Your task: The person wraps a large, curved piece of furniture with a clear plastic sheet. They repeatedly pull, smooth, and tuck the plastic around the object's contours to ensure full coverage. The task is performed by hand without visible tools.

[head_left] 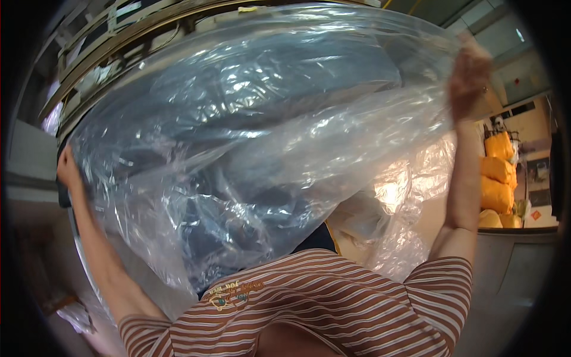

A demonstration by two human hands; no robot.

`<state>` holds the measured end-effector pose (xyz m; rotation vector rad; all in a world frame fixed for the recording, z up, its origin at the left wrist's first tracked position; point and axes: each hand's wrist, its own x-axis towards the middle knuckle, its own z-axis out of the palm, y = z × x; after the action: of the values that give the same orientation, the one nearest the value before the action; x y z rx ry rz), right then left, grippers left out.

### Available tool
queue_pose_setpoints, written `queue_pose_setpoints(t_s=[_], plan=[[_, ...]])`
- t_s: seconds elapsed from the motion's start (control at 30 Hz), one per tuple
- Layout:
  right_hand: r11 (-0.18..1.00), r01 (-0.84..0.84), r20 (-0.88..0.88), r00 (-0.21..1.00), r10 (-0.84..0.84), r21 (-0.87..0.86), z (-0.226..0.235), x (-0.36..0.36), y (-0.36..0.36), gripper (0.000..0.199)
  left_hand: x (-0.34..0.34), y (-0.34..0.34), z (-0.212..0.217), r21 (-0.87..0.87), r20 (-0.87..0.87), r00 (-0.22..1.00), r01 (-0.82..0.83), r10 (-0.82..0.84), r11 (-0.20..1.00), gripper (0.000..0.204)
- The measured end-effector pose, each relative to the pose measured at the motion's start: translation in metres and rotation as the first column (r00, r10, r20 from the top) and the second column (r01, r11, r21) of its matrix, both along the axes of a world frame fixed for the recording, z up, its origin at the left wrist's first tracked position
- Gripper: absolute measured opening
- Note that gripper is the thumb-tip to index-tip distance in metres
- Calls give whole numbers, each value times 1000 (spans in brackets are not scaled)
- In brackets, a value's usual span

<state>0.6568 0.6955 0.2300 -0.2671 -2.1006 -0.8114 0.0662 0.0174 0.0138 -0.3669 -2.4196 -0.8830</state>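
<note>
Head view: I look down over my brown-and-white striped shirt (pixel 333 297).
Plastic sheet (pixel 250 149): large, clear and crinkled, stretched wide before me between both raised arms, with dark bundled shapes blurred behind it.
Left hand (pixel 67 168): closed on the sheet's left edge.
Right hand (pixel 468 77): raised high, fingers gripping the upper right edge.
Far right: stacked yellow sacks (pixel 498 178), well apart from the sheet.

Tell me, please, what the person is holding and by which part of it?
A large clear plastic bag, spread wide: the left hand grips its left edge and the right hand its upper right edge.
</note>
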Motion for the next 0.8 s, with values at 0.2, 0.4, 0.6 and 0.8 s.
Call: queue_pose_setpoints(t_s=[0.2, 0.4, 0.6, 0.8], plan=[[776, 90, 345, 923, 170, -624, -159, -35, 26, 35, 30, -62, 9, -298, 93, 991, -63, 95, 952, 39], [845, 117, 98, 992, -76, -522, -145, -131, 15, 30, 34, -59, 4, -267, -71, 980, -198, 185, 943, 39], [587, 167, 209, 978, 3, -792, -159, -141, 72, 21, 23, -57, -3, -239, -16, 985, -170, 171, 956, 38], [529, 43, 55, 998, 7, -848, -155, -178, 97, 22, 37, -39, 4, -212, -2, 987, -158, 162, 964, 35]])
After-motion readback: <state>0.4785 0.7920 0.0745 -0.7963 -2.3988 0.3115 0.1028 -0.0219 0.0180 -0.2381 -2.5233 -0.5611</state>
